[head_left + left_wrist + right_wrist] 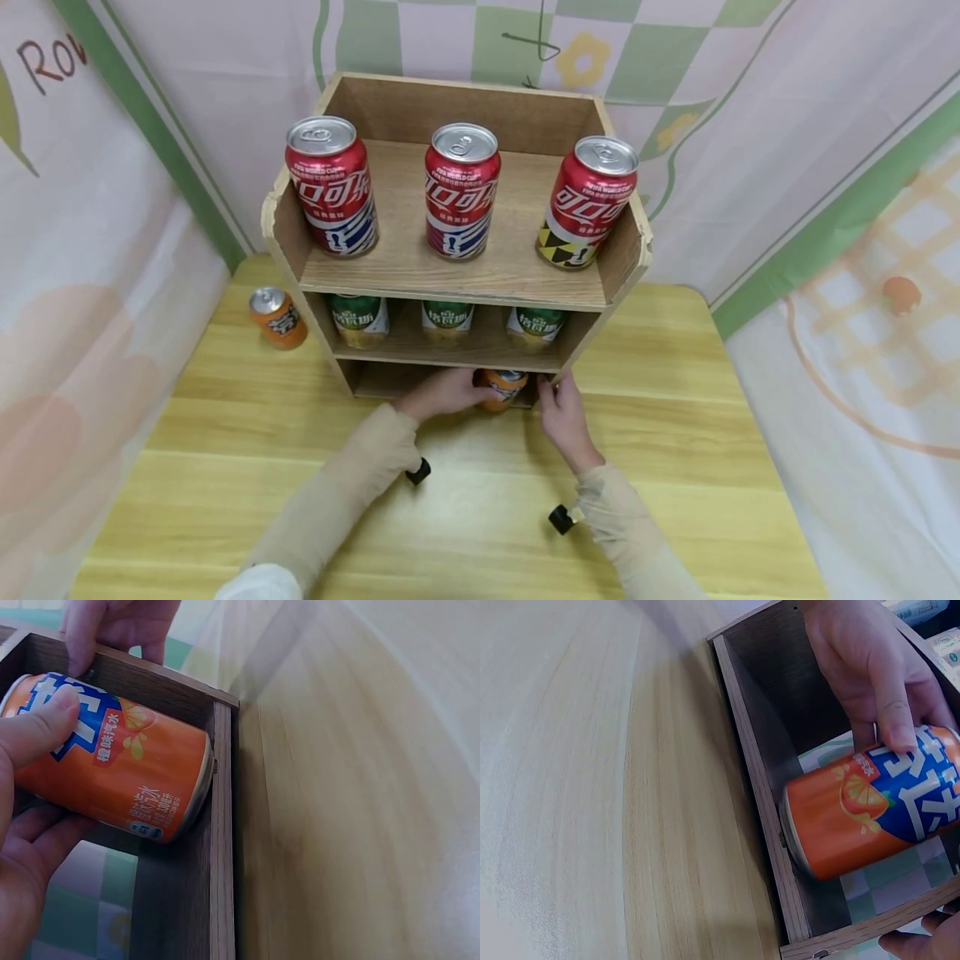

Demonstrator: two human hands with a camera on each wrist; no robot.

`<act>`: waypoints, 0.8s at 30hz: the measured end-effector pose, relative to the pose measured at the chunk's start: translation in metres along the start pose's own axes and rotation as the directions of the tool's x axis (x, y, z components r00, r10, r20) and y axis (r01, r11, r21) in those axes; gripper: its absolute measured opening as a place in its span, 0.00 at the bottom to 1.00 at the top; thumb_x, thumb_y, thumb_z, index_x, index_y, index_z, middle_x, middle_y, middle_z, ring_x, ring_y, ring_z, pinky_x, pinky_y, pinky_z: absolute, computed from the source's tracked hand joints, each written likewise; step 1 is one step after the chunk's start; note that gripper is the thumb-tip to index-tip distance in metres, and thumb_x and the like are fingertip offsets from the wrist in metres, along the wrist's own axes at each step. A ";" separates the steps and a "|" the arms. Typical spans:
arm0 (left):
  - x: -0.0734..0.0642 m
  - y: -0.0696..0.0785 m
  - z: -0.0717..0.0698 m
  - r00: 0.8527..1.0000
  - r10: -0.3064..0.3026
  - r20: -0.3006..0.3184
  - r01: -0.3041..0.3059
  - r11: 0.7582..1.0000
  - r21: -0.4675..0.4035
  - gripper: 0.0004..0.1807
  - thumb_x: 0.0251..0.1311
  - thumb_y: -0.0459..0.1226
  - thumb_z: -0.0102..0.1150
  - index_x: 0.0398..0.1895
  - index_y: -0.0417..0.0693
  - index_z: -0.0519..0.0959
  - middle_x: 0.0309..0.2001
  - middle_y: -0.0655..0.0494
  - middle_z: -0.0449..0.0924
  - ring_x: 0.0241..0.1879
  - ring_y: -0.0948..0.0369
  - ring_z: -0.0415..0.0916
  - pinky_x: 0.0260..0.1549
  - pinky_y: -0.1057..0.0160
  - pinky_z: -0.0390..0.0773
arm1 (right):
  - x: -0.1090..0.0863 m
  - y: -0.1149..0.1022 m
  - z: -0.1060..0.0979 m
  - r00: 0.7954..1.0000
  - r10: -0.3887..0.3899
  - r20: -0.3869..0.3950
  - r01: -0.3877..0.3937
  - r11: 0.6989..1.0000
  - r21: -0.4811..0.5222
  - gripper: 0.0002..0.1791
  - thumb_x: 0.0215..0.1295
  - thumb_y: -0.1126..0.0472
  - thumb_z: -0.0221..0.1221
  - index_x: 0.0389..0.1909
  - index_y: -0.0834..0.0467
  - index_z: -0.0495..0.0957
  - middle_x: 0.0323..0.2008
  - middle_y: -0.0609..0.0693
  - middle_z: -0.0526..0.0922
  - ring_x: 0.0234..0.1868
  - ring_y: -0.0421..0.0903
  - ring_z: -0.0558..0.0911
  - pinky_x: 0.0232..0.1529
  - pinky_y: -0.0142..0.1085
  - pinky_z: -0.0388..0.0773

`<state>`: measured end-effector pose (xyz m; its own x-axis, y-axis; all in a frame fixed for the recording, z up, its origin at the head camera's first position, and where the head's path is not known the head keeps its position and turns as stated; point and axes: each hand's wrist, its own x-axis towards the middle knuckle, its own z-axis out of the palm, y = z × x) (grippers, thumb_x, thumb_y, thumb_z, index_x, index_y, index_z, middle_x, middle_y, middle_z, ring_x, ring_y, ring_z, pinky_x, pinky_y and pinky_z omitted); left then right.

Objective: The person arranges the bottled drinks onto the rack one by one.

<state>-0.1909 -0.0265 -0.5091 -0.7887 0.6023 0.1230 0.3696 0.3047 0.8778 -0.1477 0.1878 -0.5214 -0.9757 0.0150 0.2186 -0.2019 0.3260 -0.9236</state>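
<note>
My left hand [448, 392] grips an orange soda can [501, 388] in the bottom tier of a wooden shelf [450, 290], near its right end. The thumb lies across the label of the can [112, 754], and the other fingers go round its far side. In the right wrist view the can [870, 802] stands at the tier's front edge, its base by the front strip. My right hand [564, 421] holds the shelf's right side panel low down. One finger of this right hand [124, 630] hooks over the panel's edge in the left wrist view.
Red cola cans [462, 192] stand spaced apart on the top tier. Green cans [447, 321] line the middle tier. Another orange can [278, 317] stands on the wooden table [480, 533], left of the shelf. Patterned cloth [480, 42] hangs behind and at both sides.
</note>
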 end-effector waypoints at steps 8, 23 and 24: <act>0.009 -0.004 0.003 0.998 0.056 -0.038 -0.055 0.998 0.037 0.37 0.64 0.36 0.69 0.71 0.32 0.64 0.66 0.38 0.72 0.67 0.46 0.70 0.68 0.53 0.71 | -0.005 -0.033 -0.002 0.999 0.007 0.040 -0.007 1.000 -0.008 0.23 0.76 0.75 0.43 0.69 0.76 0.59 0.67 0.76 0.66 0.69 0.70 0.67 0.67 0.61 0.70; 0.022 -0.006 0.004 0.999 0.050 -0.019 -0.051 0.998 -0.038 0.34 0.66 0.31 0.64 0.70 0.25 0.63 0.66 0.32 0.70 0.67 0.41 0.68 0.71 0.53 0.67 | -0.001 -0.012 0.000 1.000 0.013 0.016 -0.013 1.000 0.006 0.22 0.76 0.74 0.45 0.68 0.75 0.60 0.68 0.75 0.66 0.71 0.68 0.66 0.70 0.60 0.67; 0.022 -0.006 0.004 0.999 0.049 -0.014 -0.050 0.998 -0.035 0.34 0.66 0.31 0.64 0.70 0.25 0.62 0.66 0.31 0.69 0.67 0.41 0.68 0.72 0.52 0.66 | -0.002 -0.017 0.000 1.000 0.015 0.015 -0.015 1.000 0.008 0.22 0.76 0.75 0.44 0.68 0.76 0.60 0.67 0.75 0.66 0.71 0.68 0.66 0.70 0.60 0.66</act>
<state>-0.2086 -0.0120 -0.5135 -0.7764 0.6062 0.1727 0.3909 0.2481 0.8864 -0.1425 0.1826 -0.5059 -0.9798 0.0055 0.1999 -0.1878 0.3186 -0.9291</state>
